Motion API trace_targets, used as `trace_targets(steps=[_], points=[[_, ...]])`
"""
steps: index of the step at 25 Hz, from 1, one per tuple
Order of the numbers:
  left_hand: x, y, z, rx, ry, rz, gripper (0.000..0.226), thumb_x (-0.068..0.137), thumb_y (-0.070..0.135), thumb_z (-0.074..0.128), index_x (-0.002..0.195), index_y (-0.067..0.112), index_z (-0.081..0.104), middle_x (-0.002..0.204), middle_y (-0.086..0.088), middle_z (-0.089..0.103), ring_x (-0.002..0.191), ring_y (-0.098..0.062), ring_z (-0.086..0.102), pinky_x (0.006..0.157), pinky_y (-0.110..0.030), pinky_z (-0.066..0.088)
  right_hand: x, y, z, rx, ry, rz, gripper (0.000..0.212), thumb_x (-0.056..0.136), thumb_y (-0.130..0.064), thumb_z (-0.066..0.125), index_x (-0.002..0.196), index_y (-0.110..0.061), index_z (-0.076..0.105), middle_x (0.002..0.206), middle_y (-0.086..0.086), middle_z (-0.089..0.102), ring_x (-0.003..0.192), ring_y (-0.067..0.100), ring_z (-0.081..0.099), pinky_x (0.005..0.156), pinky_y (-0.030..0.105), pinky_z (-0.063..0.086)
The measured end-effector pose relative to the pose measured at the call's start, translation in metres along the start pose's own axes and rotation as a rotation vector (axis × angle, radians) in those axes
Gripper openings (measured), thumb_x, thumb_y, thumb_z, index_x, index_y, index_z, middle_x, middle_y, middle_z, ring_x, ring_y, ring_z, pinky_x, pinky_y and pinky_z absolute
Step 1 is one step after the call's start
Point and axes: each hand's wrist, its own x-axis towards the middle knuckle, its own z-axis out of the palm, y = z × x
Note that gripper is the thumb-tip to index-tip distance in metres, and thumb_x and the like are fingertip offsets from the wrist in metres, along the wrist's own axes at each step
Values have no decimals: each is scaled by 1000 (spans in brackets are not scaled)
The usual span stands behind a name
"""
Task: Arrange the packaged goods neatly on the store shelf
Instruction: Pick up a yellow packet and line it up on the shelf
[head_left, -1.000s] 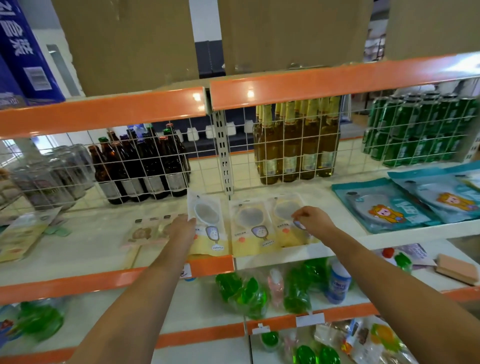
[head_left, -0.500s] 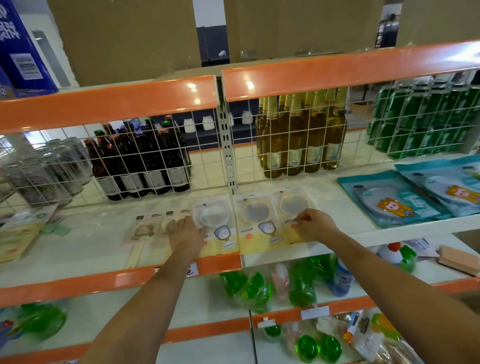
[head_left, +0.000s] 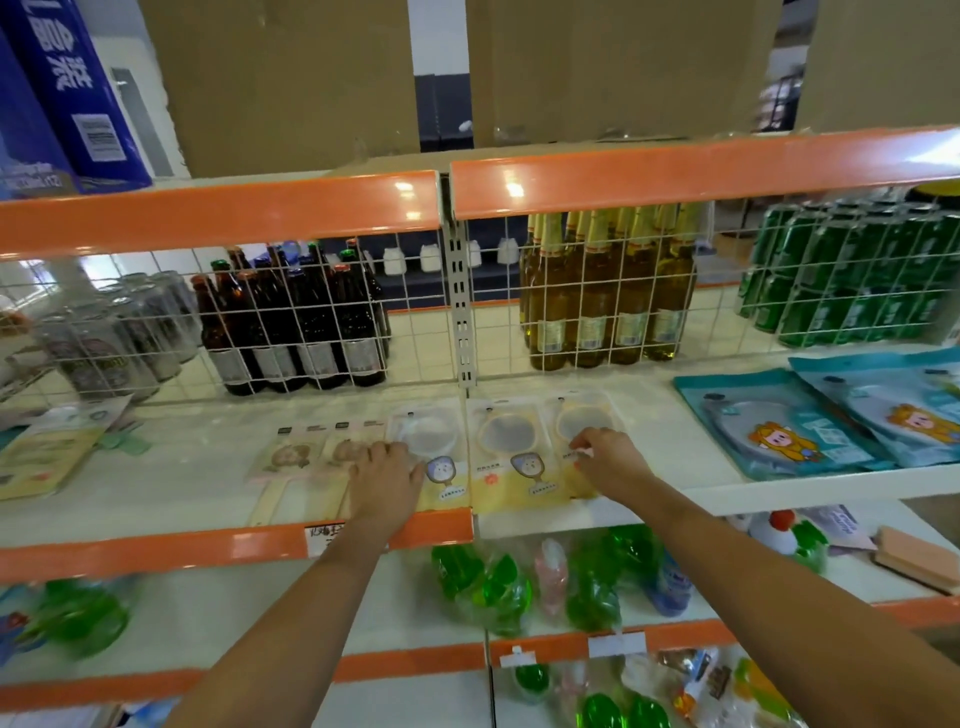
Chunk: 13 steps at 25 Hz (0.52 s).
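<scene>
Flanking yellow packets (head_left: 511, 457), hands (head_left: 387, 475) apart.

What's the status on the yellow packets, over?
Left hand flat on left yellow packet. Right hand pinching right yellow packet. Three in a row, nothing blocking.

Shelf edges (head_left: 218, 221) are painted orange. Flat packs (head_left: 511, 475) are printed pale yellow; pouches (head_left: 769, 421) teal with an orange cartoon figure; cans (head_left: 852, 275) green; bottles (head_left: 291, 322) dark brown.
</scene>
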Motion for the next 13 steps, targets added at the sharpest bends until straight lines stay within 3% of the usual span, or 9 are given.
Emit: trace_targets(steps=[5, 13], points=[[-37, 5, -8, 43, 26, 53, 46, 99, 42, 34, 135, 16, 43, 141, -8, 40, 137, -27, 25, 108, -41, 27, -14, -29, 10, -69, 35, -185, 36, 95, -14, 42, 129, -19, 50, 132, 7, 49, 122, 25, 43, 98, 34, 38], [-83, -52, -38, 109, -49, -73, 41, 98, 39, 37, 133, 18, 44, 137, -5, 44, 128, -24, 36, 103, -38, 32, -34, -115, 51, -101, -41, -517, 38, 93, -15, 43, 130, -19, 50, 132, 7, 49, 123, 25, 43, 100, 35, 39]])
